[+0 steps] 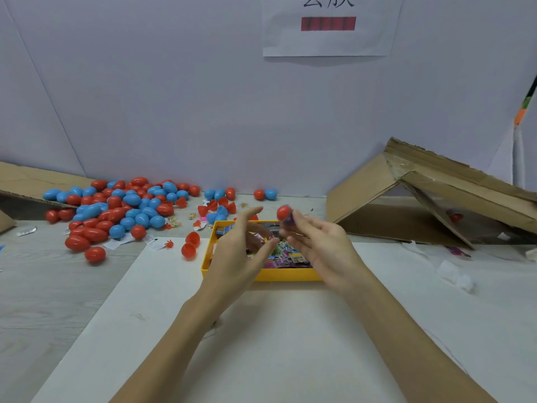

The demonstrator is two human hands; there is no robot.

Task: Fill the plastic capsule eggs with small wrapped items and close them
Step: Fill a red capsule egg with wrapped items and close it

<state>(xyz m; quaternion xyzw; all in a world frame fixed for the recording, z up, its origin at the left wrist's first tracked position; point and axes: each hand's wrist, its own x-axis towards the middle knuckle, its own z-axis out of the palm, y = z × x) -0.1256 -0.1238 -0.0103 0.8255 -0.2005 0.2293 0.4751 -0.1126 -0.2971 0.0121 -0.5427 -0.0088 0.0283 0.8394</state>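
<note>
Red plastic capsule egg (284, 213) sits pinched at the fingertips of your right hand (322, 251), raised just above the far edge of the yellow plastic tray (286, 275) of small wrapped items (286, 254); something purplish shows below the red shell, though blur hides whether it is a second half or a wrapper. Your left hand (242, 251) hangs over the tray with fingers straight and relaxed, holding nothing.

Closing looks like the step in hand. Bring the left fingers up to steady the lower part, line the two rims square, and press straight together — a tilted rim will likely pinch the wrapper and spring open.

For room: the white sheet (261, 330) in front of you is bare near your forearms, a good spot to work. The pile of red and blue closed eggs (116, 210) lies well to the left, loose halves just beyond the tray — mind them. The folded cardboard box (421, 199) crowds the right, so sweep finished eggs left.
</note>
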